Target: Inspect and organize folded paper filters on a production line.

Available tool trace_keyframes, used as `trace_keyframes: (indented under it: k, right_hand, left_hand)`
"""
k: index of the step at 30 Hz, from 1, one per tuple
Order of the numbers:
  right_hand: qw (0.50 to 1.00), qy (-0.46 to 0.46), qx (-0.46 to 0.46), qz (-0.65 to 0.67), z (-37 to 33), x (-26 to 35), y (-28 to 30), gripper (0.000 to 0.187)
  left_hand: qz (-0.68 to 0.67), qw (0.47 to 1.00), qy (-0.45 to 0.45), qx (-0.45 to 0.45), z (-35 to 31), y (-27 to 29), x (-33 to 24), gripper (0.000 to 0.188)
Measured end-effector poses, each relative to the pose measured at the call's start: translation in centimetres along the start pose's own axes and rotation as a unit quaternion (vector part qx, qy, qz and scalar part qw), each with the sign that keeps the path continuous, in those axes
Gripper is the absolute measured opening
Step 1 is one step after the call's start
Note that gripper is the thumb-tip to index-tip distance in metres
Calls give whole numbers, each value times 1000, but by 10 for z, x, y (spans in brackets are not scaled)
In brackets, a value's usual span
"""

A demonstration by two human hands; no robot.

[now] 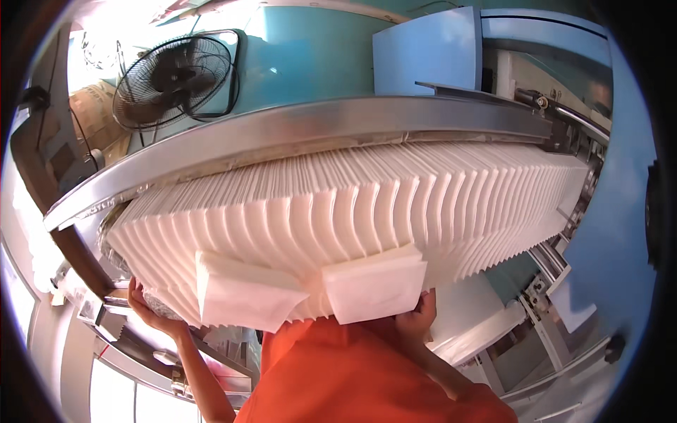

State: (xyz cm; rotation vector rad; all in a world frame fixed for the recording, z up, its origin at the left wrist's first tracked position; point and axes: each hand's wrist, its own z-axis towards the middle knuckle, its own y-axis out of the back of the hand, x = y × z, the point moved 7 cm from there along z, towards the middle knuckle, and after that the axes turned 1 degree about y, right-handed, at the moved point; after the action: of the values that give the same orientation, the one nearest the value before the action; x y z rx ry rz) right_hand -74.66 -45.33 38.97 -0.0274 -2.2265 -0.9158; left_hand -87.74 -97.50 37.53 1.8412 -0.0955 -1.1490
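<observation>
A long row of white folded paper tissues (367, 211) stands on edge in front of me, packed close together. Two small stacks of the same folded paper, a left stack (247, 296) and a right stack (375, 285), lie against its near side. My left hand (151, 310) is at the row's left end, its visible fingers stretched upward beside a crumpled, clear-wrapped bundle (161, 304). At the lower right corner of the right stack, my right hand (419, 317) is closed with curled fingers; part of it is hidden behind the paper.
A curved metal rail (317, 123) runs along the far side of the row. Behind it on the left stands a black fan (176, 77). Blue machine panels (430, 53) rise at the back right, and metal rods and fittings (546, 261) lie right of the row.
</observation>
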Motion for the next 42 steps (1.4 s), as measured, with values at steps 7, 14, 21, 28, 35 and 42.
trace_keyframes:
  k: [7,14,21,28,35,42]
  right_hand:
    - [978,192,-50,63,18,35,-8,23]
    - [857,512,-45,42,-58,179,-10,15]
    - [852,399,255,-222,3,296,-154,69]
    - [834,382,351,-190,-7,289,-174,52]
    - [726,483,479,-102,-245,204,-184,37]
    - [665,339,664,47,-274,159,-207,69]
  left_hand:
    - [-56,979,-138,-137,-1,13,1,31]
    - [-183,950,-203,-151,-17,12,-11,27]
    - [-305,923,-186,-142,-91,38,16,27]
    - [-315,949,10,9,-207,22,137,28]
    - [-699,699,-17,147,-214,34,51,98]
    - [-842,474,96,240,-193,27,38,42]
